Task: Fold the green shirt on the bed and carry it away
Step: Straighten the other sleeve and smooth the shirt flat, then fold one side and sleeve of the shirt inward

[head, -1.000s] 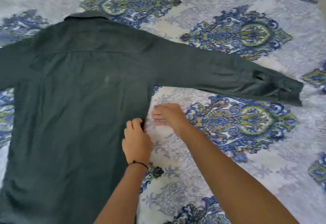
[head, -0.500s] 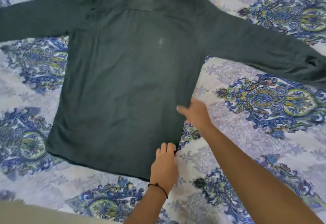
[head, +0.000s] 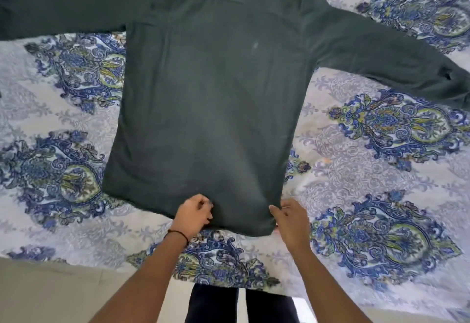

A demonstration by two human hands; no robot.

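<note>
Green shirt (head: 216, 106): lying flat, back up, sleeves spread, across frame centre on the bed (head: 356, 170); left hand (head: 193, 214) is clutching the bottom hem in a closed grip; right hand (head: 292, 218) is pinching the hem's right corner

Blue paisley-covered bed (head: 356, 183), pale floor (head: 50, 292) along its near edge

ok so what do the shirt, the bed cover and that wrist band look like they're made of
The green shirt looks like a soft matte woven cloth, maybe cotton or flannel: no sheen, limp creases. The bed cover looks like thin printed fabric, matte, with fine wrinkles. The wrist band seems a thin dark cord; too small to tell more.
</note>
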